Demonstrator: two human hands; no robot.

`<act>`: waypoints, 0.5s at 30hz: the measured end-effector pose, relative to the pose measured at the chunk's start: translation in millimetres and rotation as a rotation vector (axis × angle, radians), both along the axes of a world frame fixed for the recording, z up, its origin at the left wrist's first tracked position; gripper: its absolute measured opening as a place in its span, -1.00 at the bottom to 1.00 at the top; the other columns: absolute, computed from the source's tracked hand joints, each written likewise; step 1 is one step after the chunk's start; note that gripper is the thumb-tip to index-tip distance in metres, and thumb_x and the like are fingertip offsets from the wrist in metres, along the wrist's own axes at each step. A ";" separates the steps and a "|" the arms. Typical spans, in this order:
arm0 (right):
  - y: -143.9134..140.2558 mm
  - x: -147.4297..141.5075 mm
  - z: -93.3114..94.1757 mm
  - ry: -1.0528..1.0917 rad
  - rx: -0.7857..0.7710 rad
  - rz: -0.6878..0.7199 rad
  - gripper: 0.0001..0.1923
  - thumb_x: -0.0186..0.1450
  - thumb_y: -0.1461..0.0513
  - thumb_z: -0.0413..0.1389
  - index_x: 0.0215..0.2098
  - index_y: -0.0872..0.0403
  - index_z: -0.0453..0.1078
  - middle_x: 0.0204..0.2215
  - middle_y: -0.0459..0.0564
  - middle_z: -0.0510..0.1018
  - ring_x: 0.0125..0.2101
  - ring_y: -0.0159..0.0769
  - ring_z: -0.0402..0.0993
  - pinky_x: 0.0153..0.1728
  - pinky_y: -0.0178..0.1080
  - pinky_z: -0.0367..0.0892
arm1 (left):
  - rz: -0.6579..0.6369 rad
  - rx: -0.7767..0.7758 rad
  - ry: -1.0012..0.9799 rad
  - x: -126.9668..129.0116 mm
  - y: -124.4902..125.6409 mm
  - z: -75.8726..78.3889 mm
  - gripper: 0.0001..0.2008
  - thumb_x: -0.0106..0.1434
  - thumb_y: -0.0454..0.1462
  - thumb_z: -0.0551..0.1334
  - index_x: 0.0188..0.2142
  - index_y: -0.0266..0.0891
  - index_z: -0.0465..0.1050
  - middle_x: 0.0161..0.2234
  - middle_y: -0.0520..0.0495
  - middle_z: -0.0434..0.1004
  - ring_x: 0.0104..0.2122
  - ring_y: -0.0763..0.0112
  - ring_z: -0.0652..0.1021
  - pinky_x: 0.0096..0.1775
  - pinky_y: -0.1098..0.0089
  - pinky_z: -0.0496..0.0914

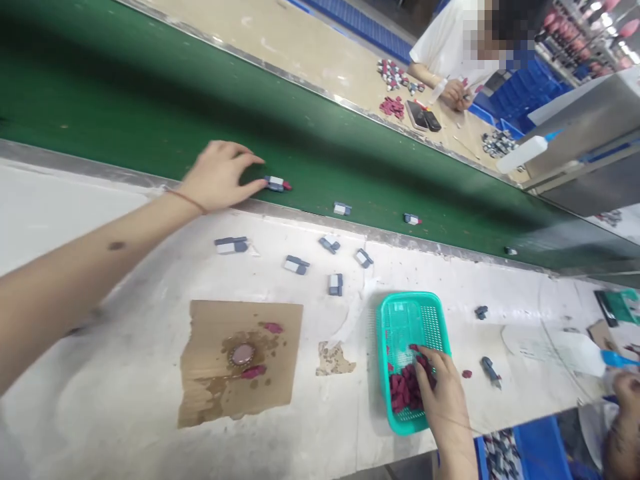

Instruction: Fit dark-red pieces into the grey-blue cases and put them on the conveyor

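Observation:
My left hand is over the green conveyor belt with thumb and fingers apart. Its thumb tip is at the end of a grey-and-white plastic part with a red tip, which lies on the belt. My right hand reaches into a turquoise basket that contains a heap of small dark red pieces. Thumb and index finger come close together there, with a small dark red piece at their tips. Several grey-and-white parts lie on the white table between my hands.
Cardboard with wet stains bears a round pinkish disc and two red pieces. More parts sit along the belt. Across it, a co-worker works beside piles of parts. Another person's hand and a bottle are at right.

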State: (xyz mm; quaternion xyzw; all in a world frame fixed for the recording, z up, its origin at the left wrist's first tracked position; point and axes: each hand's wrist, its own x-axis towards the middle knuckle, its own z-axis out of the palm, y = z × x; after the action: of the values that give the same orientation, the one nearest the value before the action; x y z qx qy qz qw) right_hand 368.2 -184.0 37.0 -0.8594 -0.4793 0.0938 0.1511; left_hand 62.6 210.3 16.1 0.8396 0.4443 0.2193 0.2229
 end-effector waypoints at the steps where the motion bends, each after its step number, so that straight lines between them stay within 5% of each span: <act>1: -3.7 -1.4 -0.3 0.024 -0.024 0.005 -0.72 0.31 0.16 -0.03 -0.14 0.03 0.48 -0.20 0.12 0.56 -0.14 -0.02 0.49 -0.12 0.04 0.38 | -0.025 -0.015 0.061 -8.4 -0.1 -1.0 -0.49 0.34 -0.10 0.12 0.10 -0.48 0.37 0.13 -0.15 0.36 0.22 -0.05 0.19 0.27 0.05 -0.09; 4: -6.6 -8.6 3.1 0.083 -0.083 0.009 -0.72 0.30 0.21 -0.03 -0.10 0.01 0.44 -0.17 0.09 0.55 -0.10 -0.04 0.47 -0.08 0.04 0.38 | -0.056 -0.018 0.181 -31.6 -1.7 -5.4 -0.35 0.36 0.01 -0.06 0.08 -0.56 0.38 0.11 -0.22 0.33 0.19 -0.11 0.23 0.24 0.03 -0.01; 9: -2.1 -12.2 8.3 0.126 -0.134 0.008 -0.73 0.33 0.22 -0.05 -0.06 0.00 0.40 -0.15 0.09 0.54 -0.10 -0.05 0.46 -0.11 0.00 0.39 | 0.004 0.061 0.239 -43.1 -20.1 -2.5 -0.24 0.35 0.09 -0.20 0.01 -0.55 0.41 -0.06 -0.23 0.42 -0.05 0.15 0.42 0.07 0.17 0.27; 12: 2.5 -9.5 4.4 0.099 -0.098 0.010 -0.71 0.36 0.20 -0.07 -0.02 -0.01 0.39 -0.12 0.09 0.52 -0.11 -0.05 0.46 -0.13 -0.02 0.39 | -0.195 0.066 0.177 -36.5 -37.8 0.4 -0.24 0.32 0.18 -0.18 -0.04 -0.40 0.48 -0.10 -0.18 0.48 -0.15 0.22 0.47 -0.02 0.26 0.32; 15: 7.1 -5.7 -1.2 0.084 -0.065 0.064 -0.74 0.38 0.16 -0.06 -0.18 -0.02 0.46 -0.17 0.09 0.54 -0.14 -0.04 0.46 -0.13 0.00 0.37 | -0.443 0.080 0.183 -19.2 -49.3 0.5 -0.30 0.29 0.22 -0.11 -0.13 -0.24 0.54 -0.11 -0.13 0.55 -0.15 0.19 0.50 -0.04 0.25 0.33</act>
State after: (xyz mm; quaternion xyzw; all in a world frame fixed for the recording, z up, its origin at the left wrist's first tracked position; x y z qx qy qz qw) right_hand 362.4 -176.9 35.8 -0.8434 -0.4966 0.1501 0.1400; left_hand 43.4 161.0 16.6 0.9409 0.2588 0.1055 0.1912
